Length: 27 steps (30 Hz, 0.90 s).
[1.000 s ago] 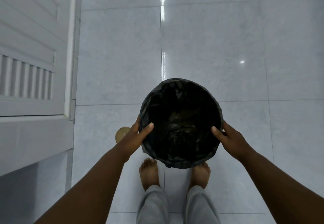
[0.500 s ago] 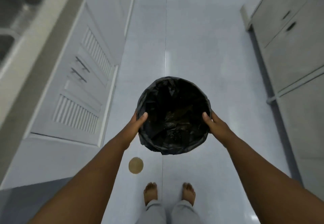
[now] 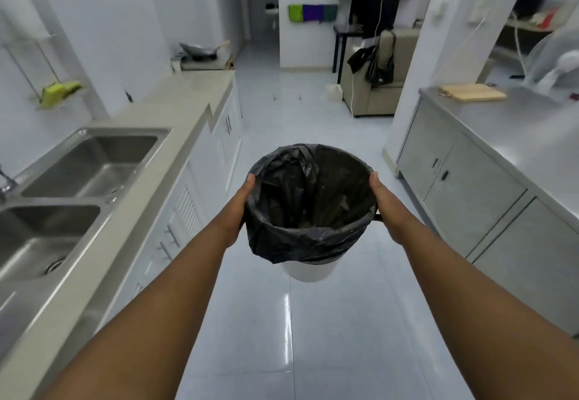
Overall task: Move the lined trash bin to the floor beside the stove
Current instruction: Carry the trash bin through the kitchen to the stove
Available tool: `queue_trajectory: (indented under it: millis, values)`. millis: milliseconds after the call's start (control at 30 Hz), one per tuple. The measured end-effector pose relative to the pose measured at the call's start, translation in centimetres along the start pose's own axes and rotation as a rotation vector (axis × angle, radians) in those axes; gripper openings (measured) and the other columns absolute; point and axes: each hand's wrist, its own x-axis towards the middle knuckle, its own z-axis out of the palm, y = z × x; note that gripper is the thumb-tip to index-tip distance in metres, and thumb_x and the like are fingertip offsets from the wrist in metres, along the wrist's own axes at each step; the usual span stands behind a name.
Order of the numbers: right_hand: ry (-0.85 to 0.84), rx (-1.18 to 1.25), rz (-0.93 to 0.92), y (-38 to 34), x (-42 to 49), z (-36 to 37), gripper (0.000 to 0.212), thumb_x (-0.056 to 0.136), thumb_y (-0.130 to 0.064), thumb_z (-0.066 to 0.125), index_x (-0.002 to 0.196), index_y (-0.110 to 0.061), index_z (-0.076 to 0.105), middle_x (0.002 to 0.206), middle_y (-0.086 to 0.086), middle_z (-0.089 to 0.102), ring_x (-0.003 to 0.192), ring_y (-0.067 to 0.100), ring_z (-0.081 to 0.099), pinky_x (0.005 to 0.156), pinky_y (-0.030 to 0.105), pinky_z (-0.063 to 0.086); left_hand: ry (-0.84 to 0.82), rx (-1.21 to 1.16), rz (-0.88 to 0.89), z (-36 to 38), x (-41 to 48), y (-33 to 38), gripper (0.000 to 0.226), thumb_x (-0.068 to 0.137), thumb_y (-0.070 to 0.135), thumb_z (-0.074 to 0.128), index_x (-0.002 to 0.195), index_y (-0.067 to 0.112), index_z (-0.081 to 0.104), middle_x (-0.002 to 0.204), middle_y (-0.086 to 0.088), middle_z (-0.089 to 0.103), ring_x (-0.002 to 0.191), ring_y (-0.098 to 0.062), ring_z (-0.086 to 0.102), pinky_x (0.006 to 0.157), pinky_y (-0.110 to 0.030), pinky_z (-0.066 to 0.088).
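Note:
The white trash bin (image 3: 308, 271) with a black liner (image 3: 310, 208) folded over its rim hangs in the air at chest height, above the tiled aisle floor. My left hand (image 3: 241, 208) grips its left side and my right hand (image 3: 383, 203) grips its right side, thumbs on the rim. The stove (image 3: 200, 62) with a wok (image 3: 199, 50) on it sits at the far end of the left counter. The floor beside it lies several steps ahead.
A double steel sink (image 3: 62, 186) and beige counter (image 3: 175, 105) with white cabinets run along the left. Steel cabinets (image 3: 470, 189) with a cutting board (image 3: 473, 91) line the right. An armchair (image 3: 376, 86) stands beyond the aisle, with a fan (image 3: 560, 61) at the right.
The bin has been lifted from near the floor up to chest height. My view has risen from the floor and my feet to look down the kitchen aisle. Both hands keep their grip.

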Motion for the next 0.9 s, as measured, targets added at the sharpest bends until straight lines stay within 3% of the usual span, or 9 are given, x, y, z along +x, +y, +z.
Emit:
queue_trajectory:
  millis: [100,200,367,500,633,800,900]
  values:
    - [0.03,0.042,-0.029,-1.6,1.1,0.3,0.074,0.085,-0.077,0.022,0.145,-0.037,0.04,0.141,-0.002,0.051,0.12,0.02,0.051,0.103,0.044,0.042,-0.001,-0.037,0.038,-0.3,1.1,1.4,0.065,0.086,0.075,0.037,0.132,0.036,0.061,0.135,0.004,0.064,0.13,-0.018,0.054,0.116,-0.044,0.033]
    - [0.062,0.057,-0.017,-2.4,3.0,0.2,0.072,0.089,-0.073,0.024,0.145,-0.031,0.04,0.144,0.005,0.05,0.124,0.025,0.051,0.106,0.05,0.041,-0.008,-0.058,0.043,-0.8,3.1,2.2,0.069,0.087,0.075,0.036,0.135,0.031,0.06,0.136,0.002,0.064,0.13,-0.019,0.055,0.116,-0.045,0.033]
    - [0.032,0.057,-0.001,-2.2,8.2,-1.0,0.074,0.087,-0.076,0.024,0.145,-0.033,0.04,0.147,0.006,0.048,0.118,0.022,0.052,0.103,0.047,0.045,0.008,-0.077,0.008,-0.7,8.1,2.3,0.071,0.086,0.075,0.037,0.137,0.029,0.058,0.137,0.0,0.063,0.13,-0.02,0.055,0.117,-0.046,0.032]
    - [0.009,0.063,0.002,-1.7,13.6,-2.6,0.073,0.088,-0.074,0.022,0.146,-0.033,0.039,0.148,0.006,0.046,0.127,0.026,0.049,0.103,0.047,0.045,0.038,-0.075,-0.016,-0.2,13.1,2.3,0.073,0.084,0.077,0.039,0.136,0.03,0.059,0.137,0.0,0.064,0.13,-0.022,0.055,0.117,-0.047,0.032]
    - [-0.019,0.073,-0.01,-1.8,18.9,-4.7,0.073,0.088,-0.074,0.02,0.146,-0.034,0.038,0.147,0.005,0.047,0.118,0.021,0.051,0.098,0.044,0.047,0.08,-0.119,-0.02,1.2,17.8,3.4,0.061,0.091,0.071,0.034,0.125,0.031,0.064,0.132,-0.001,0.066,0.124,-0.022,0.059,0.113,-0.044,0.038]
    - [-0.036,0.093,-0.021,-2.6,24.8,-7.6,0.07,0.088,-0.075,0.021,0.143,-0.037,0.041,0.141,0.001,0.052,0.117,0.02,0.054,0.095,0.042,0.048,0.118,-0.125,-0.022,2.8,23.7,5.1,0.065,0.09,0.071,0.033,0.132,0.029,0.061,0.134,-0.003,0.065,0.125,-0.024,0.058,0.112,-0.044,0.038]
    - [-0.05,0.086,-0.033,-2.7,27.9,-8.8,0.071,0.087,-0.075,0.021,0.144,-0.038,0.039,0.141,0.0,0.052,0.119,0.021,0.053,0.095,0.041,0.047,0.14,-0.13,-0.017,3.3,26.9,5.7,0.06,0.091,0.07,0.033,0.125,0.031,0.063,0.134,-0.003,0.064,0.125,-0.025,0.057,0.113,-0.044,0.038]
